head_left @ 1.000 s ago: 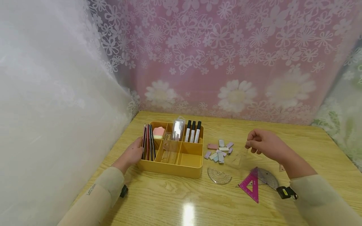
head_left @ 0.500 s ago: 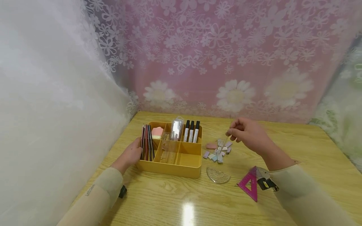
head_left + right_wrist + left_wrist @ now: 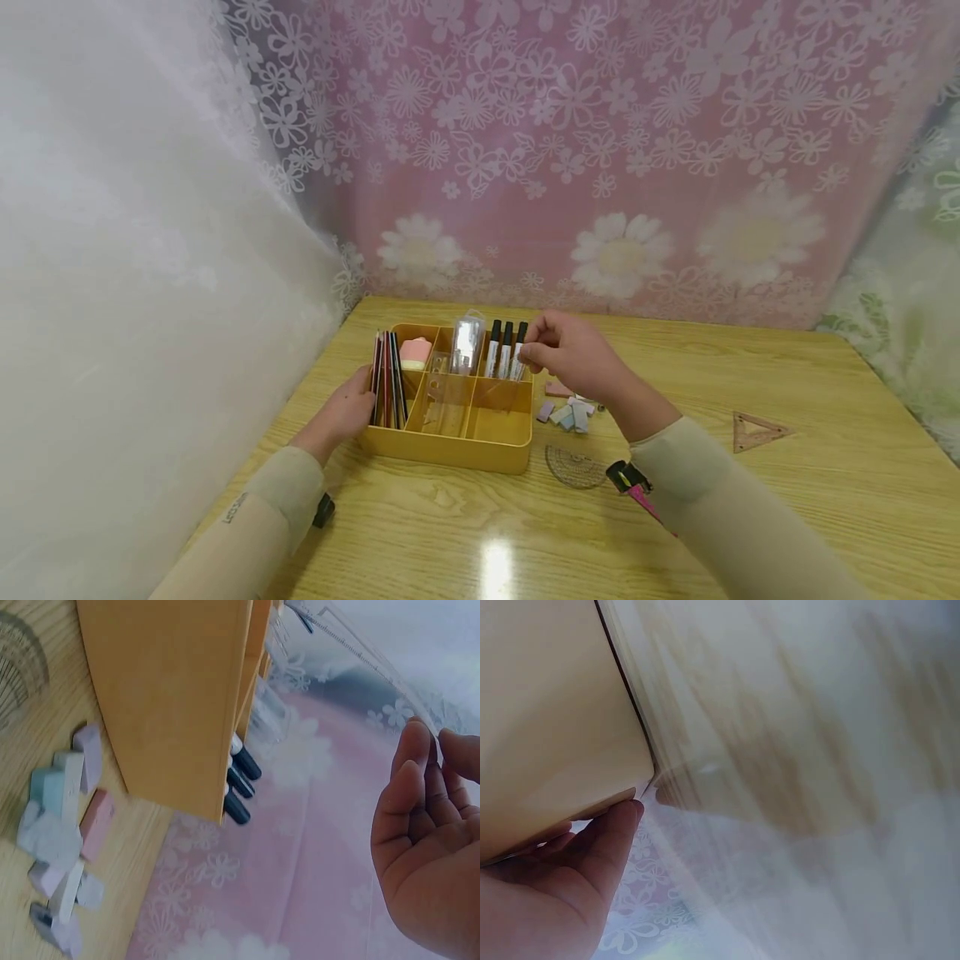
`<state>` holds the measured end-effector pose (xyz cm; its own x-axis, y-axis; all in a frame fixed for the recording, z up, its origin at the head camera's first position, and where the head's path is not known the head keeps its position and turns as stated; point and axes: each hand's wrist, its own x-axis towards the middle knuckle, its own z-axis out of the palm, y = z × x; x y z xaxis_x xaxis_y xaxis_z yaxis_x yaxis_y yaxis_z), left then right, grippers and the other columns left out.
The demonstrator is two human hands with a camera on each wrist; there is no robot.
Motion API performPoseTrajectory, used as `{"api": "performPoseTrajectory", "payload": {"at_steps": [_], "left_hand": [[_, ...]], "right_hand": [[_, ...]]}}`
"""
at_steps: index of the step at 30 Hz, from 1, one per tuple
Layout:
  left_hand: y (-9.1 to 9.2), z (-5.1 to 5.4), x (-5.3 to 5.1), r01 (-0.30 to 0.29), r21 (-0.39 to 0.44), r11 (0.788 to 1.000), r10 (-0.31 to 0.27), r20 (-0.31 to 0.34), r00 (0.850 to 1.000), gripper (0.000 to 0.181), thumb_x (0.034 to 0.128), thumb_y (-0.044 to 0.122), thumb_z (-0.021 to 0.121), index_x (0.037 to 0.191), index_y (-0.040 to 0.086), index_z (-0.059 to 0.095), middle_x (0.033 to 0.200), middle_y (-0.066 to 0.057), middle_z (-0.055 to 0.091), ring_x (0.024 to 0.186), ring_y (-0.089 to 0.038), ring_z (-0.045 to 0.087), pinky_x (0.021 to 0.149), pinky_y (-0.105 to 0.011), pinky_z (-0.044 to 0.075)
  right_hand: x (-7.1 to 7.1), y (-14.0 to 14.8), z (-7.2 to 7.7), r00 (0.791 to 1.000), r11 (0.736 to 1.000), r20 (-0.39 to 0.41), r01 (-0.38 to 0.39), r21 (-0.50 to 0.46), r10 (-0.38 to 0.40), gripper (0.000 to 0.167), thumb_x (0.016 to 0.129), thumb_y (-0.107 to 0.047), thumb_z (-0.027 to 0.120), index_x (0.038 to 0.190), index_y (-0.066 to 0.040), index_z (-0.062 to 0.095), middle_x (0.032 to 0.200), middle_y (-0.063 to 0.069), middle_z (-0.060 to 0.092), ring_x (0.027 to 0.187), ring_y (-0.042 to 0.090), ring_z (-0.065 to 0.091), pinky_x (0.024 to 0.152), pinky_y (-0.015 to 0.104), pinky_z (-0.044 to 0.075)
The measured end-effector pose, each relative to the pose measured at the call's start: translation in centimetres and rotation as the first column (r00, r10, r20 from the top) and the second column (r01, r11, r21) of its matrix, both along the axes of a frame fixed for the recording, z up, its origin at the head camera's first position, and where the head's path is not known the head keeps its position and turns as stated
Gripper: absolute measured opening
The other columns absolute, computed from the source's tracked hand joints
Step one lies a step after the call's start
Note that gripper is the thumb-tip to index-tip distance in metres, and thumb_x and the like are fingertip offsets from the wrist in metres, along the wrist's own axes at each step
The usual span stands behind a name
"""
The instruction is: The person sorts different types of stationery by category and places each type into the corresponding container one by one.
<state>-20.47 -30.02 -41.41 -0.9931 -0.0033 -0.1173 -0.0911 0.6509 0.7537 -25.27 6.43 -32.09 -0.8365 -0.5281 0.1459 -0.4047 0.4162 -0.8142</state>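
Observation:
A yellow divided desk organizer (image 3: 446,454) stands on the table. My left hand (image 3: 345,410) grips its left side; in the left wrist view the fingers (image 3: 611,840) lie along the wall's edge, partly hidden. Over the right compartments, my right hand (image 3: 573,354) pinches a clear plastic set square (image 3: 367,654) between thumb and fingertips. It is hard to make out in the head view. Pencils (image 3: 388,379), a pink-and-cream item (image 3: 415,353), a clear case (image 3: 467,342), a clear ruler (image 3: 442,400) and black-capped markers (image 3: 506,350) stand in the organizer.
Small pastel erasers (image 3: 573,415) lie in a pile right of the organizer. A clear protractor (image 3: 576,468) is in front of them. A pink set square (image 3: 647,504) shows partly under my right sleeve. A brownish triangle (image 3: 757,432) lies farther right. A patterned curtain hangs behind.
My right hand has carried the clear set square leftward from above the right side of the table, past the erasers, to the organizer. The left hand has stayed on the organizer.

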Motion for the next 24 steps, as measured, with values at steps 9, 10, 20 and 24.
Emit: {"api": "performPoseTrajectory", "payload": {"at_steps": [9,10,20,24], "left_hand": [[-0.1,-0.2,-0.1,0.008,0.003,1.000,-0.008,0.003,1.000,0.056,0.1068,0.010,0.025,0.160,-0.002,0.013,0.161,-0.028,0.023,0.148,-0.046,0.020,0.119,-0.059,0.015],[-0.1,-0.2,-0.1,0.009,0.002,1.000,-0.009,0.003,1.000,0.056,0.1068,0.010,0.025,0.160,-0.002,0.012,0.161,-0.028,0.023,0.148,-0.046,0.019,0.119,-0.060,0.015],[-0.2,-0.3,-0.1,0.003,0.006,1.000,-0.003,0.012,1.000,0.057,0.1069,0.013,0.026,0.161,0.000,0.011,0.162,-0.026,0.022,0.149,-0.044,0.018,0.119,-0.059,0.015],[-0.2,-0.3,-0.2,0.008,0.004,1.000,-0.008,0.008,1.000,0.057,0.1067,0.012,0.025,0.161,0.000,0.011,0.162,-0.026,0.022,0.149,-0.045,0.019,0.119,-0.058,0.015]], "right_hand": [[0.4,-3.5,-0.2,0.999,0.999,0.000,-0.045,-0.022,0.045,0.010,0.100,-0.021,0.065,0.099,-0.013,0.061,0.085,0.010,0.071,0.076,0.028,0.065,0.068,0.045,0.053],[0.5,-3.9,-0.2,0.998,0.998,-0.001,-0.055,-0.021,0.055,0.009,0.101,-0.021,0.065,0.099,-0.012,0.061,0.085,0.009,0.071,0.076,0.028,0.065,0.067,0.045,0.052],[1.4,-6.3,-0.6,0.998,0.998,0.024,-0.051,0.037,0.050,0.009,0.100,-0.020,0.067,0.098,-0.015,0.060,0.088,0.007,0.070,0.074,0.025,0.061,0.059,0.035,0.044],[1.4,-6.9,-1.1,0.997,0.994,0.008,-0.072,0.086,0.071,0.008,0.099,-0.020,0.067,0.099,-0.015,0.060,0.093,0.006,0.070,0.076,0.023,0.061,0.063,0.035,0.046]]}}
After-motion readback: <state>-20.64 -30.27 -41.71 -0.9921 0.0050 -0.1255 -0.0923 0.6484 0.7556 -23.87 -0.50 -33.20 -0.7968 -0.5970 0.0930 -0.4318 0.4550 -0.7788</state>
